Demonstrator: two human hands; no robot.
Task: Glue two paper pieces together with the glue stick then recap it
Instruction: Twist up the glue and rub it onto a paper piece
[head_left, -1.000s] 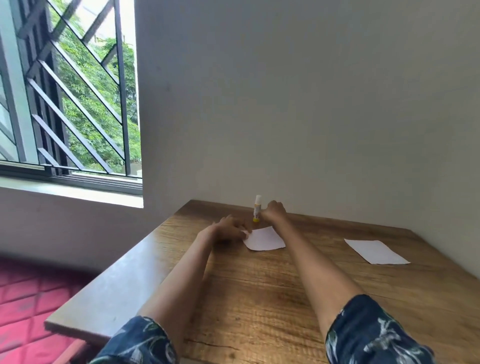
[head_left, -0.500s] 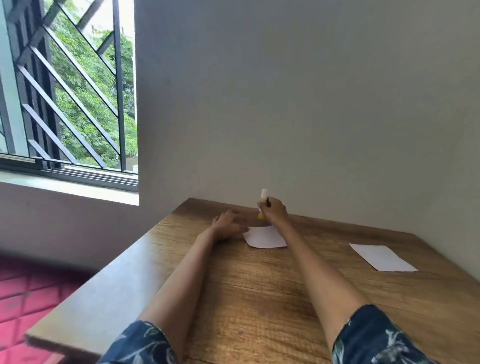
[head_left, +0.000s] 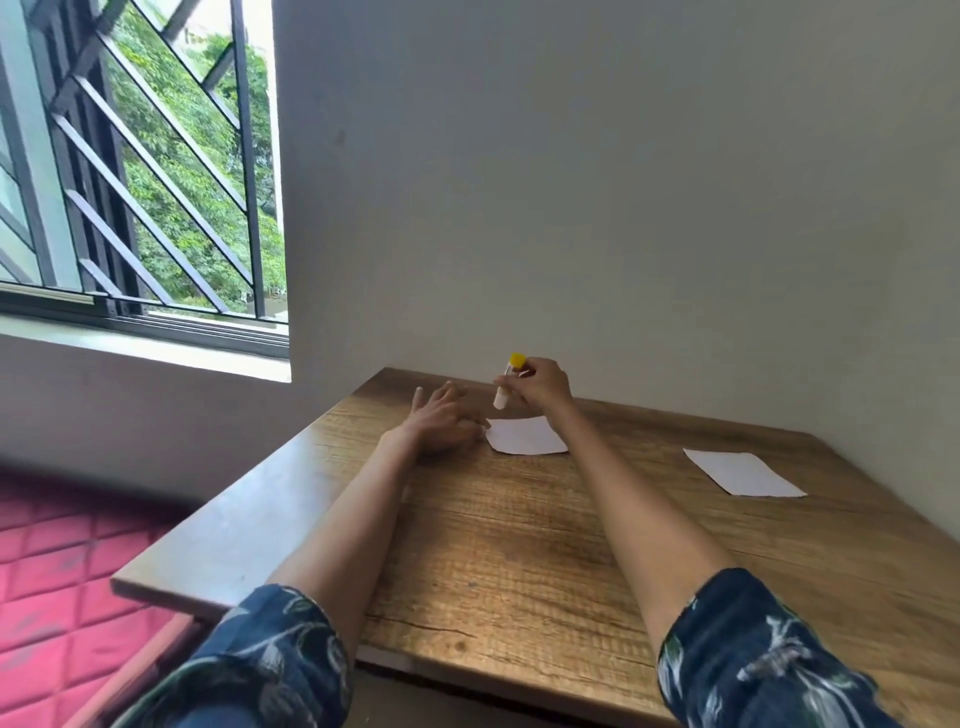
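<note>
Worktop (head_left: 519, 545): second paper (head_left: 743, 473) lies well right of right-hand grip (head_left: 540, 387), unjoined. First paper (head_left: 525, 436) just below it; left hand (head_left: 441, 421) flat beside. Grip holds glue stick (head_left: 508, 381) aloft. Gluing, recapping appear pending.

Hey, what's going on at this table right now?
A person sits at a wooden table working with paper and glue. Their right hand holds a glue stick tilted above a small piece of white paper, yellow end up. The left hand rests on the table beside that paper's left edge. A second white sheet lies apart, off to the right. The two pieces are not yet joined.
</note>
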